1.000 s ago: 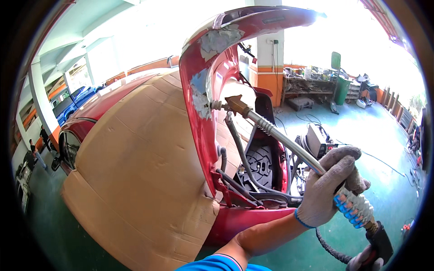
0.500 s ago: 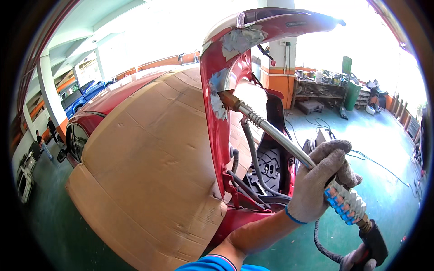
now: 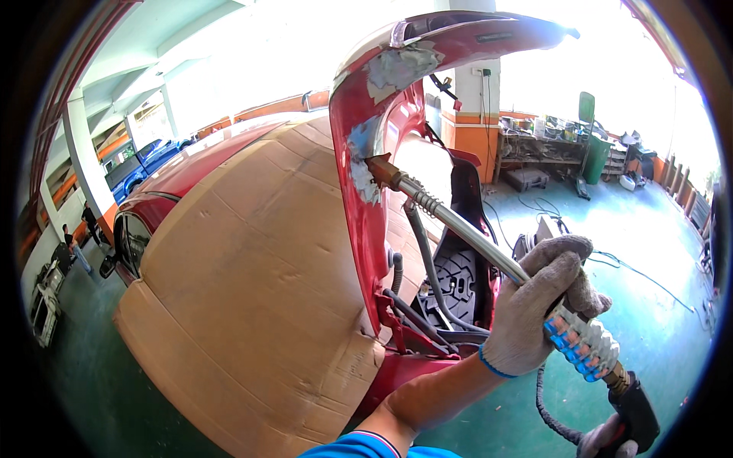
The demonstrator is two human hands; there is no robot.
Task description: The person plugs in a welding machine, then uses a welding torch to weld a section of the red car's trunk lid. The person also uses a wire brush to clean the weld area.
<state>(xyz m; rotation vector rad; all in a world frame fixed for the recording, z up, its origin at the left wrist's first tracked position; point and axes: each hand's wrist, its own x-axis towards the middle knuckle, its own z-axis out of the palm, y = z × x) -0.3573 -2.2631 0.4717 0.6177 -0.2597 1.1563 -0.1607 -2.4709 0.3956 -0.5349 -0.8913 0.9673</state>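
My left hand (image 3: pixel 538 305), in a pale knitted glove with a blue cuff edge, is closed around the metal shaft of a dent puller (image 3: pixel 477 243). The tool has a copper-coloured tip, a spring behind it and a ribbed, blue-sided section past my fist. Its tip touches, or nearly touches, the bare-metal patch on an upright red car panel (image 3: pixel 347 221); exact contact I cannot make out. Down at the lower right my right hand (image 3: pixel 607 439), also gloved and partly cut off by the picture's edge, grips the black pistol handle.
Brown cardboard (image 3: pixel 244 267) covers the red car body to the left. Black hoses (image 3: pixel 424 244) and a black tray lie behind the panel. A braided cable (image 3: pixel 550 416) hangs below the tool. Cables cross the green floor; a cluttered workbench (image 3: pixel 542 149) stands at the back right.
The panel and tool tip sit slightly farther left in the picture. Both hands keep their grip on the dent puller.
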